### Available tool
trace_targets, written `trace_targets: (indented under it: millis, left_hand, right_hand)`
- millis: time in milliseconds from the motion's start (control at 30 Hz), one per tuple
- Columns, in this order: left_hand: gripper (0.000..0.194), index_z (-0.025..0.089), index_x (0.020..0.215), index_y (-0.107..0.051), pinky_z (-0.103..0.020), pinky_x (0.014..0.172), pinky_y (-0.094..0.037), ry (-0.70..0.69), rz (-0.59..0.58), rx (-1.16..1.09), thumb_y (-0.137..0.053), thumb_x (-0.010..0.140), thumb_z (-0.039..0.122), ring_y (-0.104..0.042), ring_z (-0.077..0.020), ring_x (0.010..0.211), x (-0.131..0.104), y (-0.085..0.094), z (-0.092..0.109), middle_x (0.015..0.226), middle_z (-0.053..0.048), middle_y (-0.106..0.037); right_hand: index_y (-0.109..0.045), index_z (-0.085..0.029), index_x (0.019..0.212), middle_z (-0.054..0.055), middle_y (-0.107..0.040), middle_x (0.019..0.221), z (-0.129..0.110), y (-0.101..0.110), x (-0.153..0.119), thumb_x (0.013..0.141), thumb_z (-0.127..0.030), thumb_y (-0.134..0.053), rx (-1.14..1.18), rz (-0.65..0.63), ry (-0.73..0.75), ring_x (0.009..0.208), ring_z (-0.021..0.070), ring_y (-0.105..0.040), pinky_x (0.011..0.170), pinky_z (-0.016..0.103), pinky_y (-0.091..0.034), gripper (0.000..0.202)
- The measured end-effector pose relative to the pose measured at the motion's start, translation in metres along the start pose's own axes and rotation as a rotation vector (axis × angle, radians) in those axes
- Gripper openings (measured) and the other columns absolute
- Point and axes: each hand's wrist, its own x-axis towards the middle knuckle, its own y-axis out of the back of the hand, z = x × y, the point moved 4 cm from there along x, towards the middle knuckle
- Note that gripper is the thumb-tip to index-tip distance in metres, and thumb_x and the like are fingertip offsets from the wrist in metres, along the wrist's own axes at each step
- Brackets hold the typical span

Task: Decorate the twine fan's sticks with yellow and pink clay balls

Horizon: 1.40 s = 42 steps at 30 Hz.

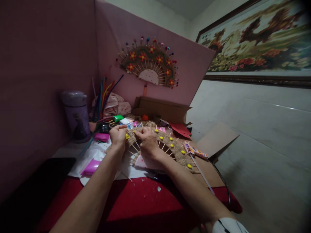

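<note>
A half-round woven twine fan (179, 149) with thin sticks through it lies in front of me, and yellow clay dots (171, 138) are spaced along its band. My left hand (118, 136) is closed at the fan's upper left, with a bit of yellow clay (127, 136) showing at its fingers. Over the top of the band, my right hand (147, 141) has its fingers curled and the tips down beside another yellow dot (134, 131). Whether those fingertips hold anything is hidden. The fan's pale dotted base (145, 162) lies partly under my right wrist.
A glue gun (194, 150) with patterned wrapping and a cord lies at the right on cardboard (206, 173). Dark scissors (155, 176) lie on the red cloth (136, 200). Pink clay packs (91, 167) and a purple flask (77, 116) stand left. A finished fan (152, 63) hangs behind.
</note>
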Motion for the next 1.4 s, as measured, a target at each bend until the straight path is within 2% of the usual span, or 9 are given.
trace_targets:
  millis: [267,500,700,833,1033,1400]
  left_hand:
    - [0.020,0.013,0.069,-0.061,-0.025,0.047,-0.037,0.007,-0.006,-0.022,-0.058,0.049,0.014,-0.046,-0.0112,0.045,0.003,0.000,-0.001,0.052,0.001,-0.052]
    - [0.018,0.013,0.066,-0.060,-0.025,0.045,-0.037,0.006,0.009,-0.055,-0.059,0.048,0.012,-0.046,-0.0108,0.043,0.002,0.000,0.000,0.051,0.002,-0.053]
    - [0.019,0.013,0.067,-0.060,-0.024,0.045,-0.037,-0.009,0.000,-0.067,-0.060,0.048,0.013,-0.047,-0.0110,0.044,0.005,0.000,-0.003,0.051,0.001,-0.053]
    - [0.023,0.011,0.071,-0.063,-0.025,0.046,-0.038,-0.010,-0.012,-0.024,-0.060,0.049,0.015,-0.048,-0.0115,0.046,0.003,0.000,-0.001,0.055,0.000,-0.054]
    - [0.030,0.010,0.079,-0.065,-0.023,0.040,-0.029,0.043,-0.117,0.058,-0.060,0.051,0.018,-0.042,-0.0105,0.041,-0.005,-0.004,0.003,0.055,0.000,-0.052]
    - [0.023,0.011,0.071,-0.063,-0.023,0.038,-0.029,0.056,-0.091,0.114,-0.056,0.050,0.015,-0.043,-0.0115,0.040,-0.004,-0.002,0.002,0.054,-0.001,-0.053]
  right_hand:
    - [-0.061,-0.027,0.119,0.009,-0.054,0.100,-0.005,0.000,0.002,0.083,-0.019,-0.051,-0.065,-0.050,0.040,0.094,0.0232,-0.041,0.079,0.035,-0.033,0.038]
    - [-0.060,-0.027,0.121,0.007,-0.055,0.099,0.001,0.001,0.002,0.082,-0.015,-0.051,-0.012,0.018,-0.012,0.094,0.0222,-0.041,0.081,0.033,-0.034,0.042]
    - [-0.059,-0.028,0.122,0.008,-0.055,0.100,-0.005,-0.001,0.004,0.083,-0.022,-0.053,-0.042,-0.030,0.033,0.094,0.0226,-0.041,0.079,0.034,-0.034,0.040]
    - [-0.060,-0.028,0.122,0.007,-0.055,0.099,0.002,0.000,0.004,0.083,-0.017,-0.051,0.007,0.000,-0.016,0.094,0.0220,-0.042,0.081,0.033,-0.035,0.042]
    - [-0.063,-0.027,0.118,0.007,-0.056,0.098,0.018,0.008,0.003,0.081,-0.011,-0.048,0.078,0.061,-0.122,0.095,0.0218,-0.042,0.081,0.032,-0.037,0.043]
    - [-0.063,-0.029,0.117,0.006,-0.054,0.095,0.009,0.000,0.005,0.078,-0.012,-0.052,-0.006,-0.022,-0.024,0.090,0.0214,-0.042,0.077,0.032,-0.034,0.044]
